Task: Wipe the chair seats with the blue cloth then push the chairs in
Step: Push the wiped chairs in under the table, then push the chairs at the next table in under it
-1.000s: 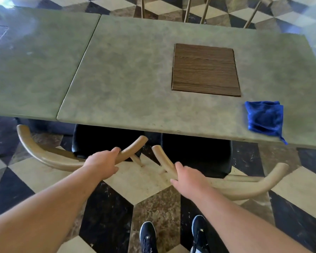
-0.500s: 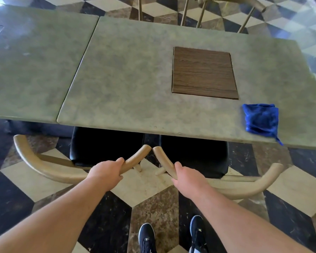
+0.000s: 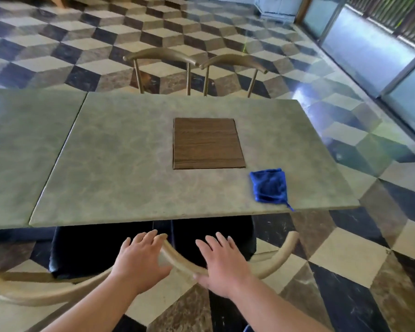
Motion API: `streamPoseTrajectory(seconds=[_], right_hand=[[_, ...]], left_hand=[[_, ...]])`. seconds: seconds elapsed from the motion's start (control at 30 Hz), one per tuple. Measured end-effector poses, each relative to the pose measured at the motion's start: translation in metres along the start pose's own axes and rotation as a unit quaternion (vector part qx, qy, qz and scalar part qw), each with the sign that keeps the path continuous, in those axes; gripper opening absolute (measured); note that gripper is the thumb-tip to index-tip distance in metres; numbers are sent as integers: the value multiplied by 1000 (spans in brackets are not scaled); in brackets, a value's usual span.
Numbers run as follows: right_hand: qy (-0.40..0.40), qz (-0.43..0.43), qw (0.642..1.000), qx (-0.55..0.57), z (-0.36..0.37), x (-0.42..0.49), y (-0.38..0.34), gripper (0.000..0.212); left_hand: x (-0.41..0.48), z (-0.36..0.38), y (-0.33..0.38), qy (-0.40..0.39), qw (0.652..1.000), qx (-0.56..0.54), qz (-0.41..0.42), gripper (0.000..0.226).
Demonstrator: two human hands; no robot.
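Desk (image 3: 130,164): grey-green stone-look top, with a second slab of the same finish butted against its left edge. A brown wood-grain panel (image 3: 207,143) is set flat in the middle of the top.

Blue cloth (image 3: 270,185): folded into a rough square, lying on the desk near the front right corner, just right of and below the wood panel. One corner tip hangs over the front edge. Neither hand touches it.

Near chairs: two, side by side at the front edge of the desk. Black seats (image 3: 94,250) lie partly under the desk top, in shadow. The left chair's curved wooden back rail (image 3: 34,295) sweeps from the lower left up toward the centre; the right chair's back rail (image 3: 271,262) curves from the centre out to the right. The two rail ends meet close together between the hands.

Far chairs (image 3: 194,59): two more with curved wooden rails on thin metal posts, standing close against the far side of the desk.

Floor (image 3: 345,255): glossy cube-pattern tiles in cream, brown and black. Glass doors (image 3: 369,44) at the upper right.

Left hand (image 3: 139,259): fingers spread and extended, palm down, resting over the inner end of the left chair's rail; not closed round it.

Right hand (image 3: 222,264): likewise flat and spread, fingers pointing toward the desk, thumb side lying on the right chair's rail; no grip.
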State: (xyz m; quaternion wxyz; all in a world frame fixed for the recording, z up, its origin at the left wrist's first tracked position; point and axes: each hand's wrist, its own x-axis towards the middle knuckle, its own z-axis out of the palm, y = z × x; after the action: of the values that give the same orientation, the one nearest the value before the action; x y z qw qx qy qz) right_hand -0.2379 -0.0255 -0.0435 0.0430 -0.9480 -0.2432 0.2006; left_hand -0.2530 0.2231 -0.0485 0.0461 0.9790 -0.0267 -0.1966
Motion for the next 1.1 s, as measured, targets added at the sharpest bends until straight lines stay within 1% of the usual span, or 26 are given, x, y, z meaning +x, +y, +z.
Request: streamPoseTrajectory(seconds=[0.07,0.17,0.27,0.37,0.43,0.53,0.67,0.77,0.87,0.97,1.1], right_hand=[[35,7,999,-2,-24,-26,27,89],[88,45,995,6,-59,-68,81,93],[119,85,989,17,-91,-109,145,98],[142,104,984,28,-119,-146,212,100],[148,109,982,34,-138,-170,257,99],[162,94,982,25,-176,-197,327,97],[195,94,976,4,-239,-222,424,99],[229,115,966,2,-285,-227,486,105],[274,110,955,12,-326,-221,545,103],[295,95,951,8,-364,-196,596,103],[299,70,951,-14,-412,-136,666,105]], left_hand=[[2,-23,39,12,1000,-9,14,100],[4,-57,93,53,998,-16,38,103],[9,-87,150,76,996,-17,48,104],[21,-118,214,103,993,-29,44,105],[28,-139,264,111,993,-25,43,106],[41,-173,350,124,991,-23,43,110],[65,-230,472,182,980,-44,63,104],[87,-275,541,218,973,-33,65,104],[118,-317,591,255,964,-44,56,103],[160,-352,622,279,958,-59,30,106],[242,-388,650,301,948,-109,2,111]])
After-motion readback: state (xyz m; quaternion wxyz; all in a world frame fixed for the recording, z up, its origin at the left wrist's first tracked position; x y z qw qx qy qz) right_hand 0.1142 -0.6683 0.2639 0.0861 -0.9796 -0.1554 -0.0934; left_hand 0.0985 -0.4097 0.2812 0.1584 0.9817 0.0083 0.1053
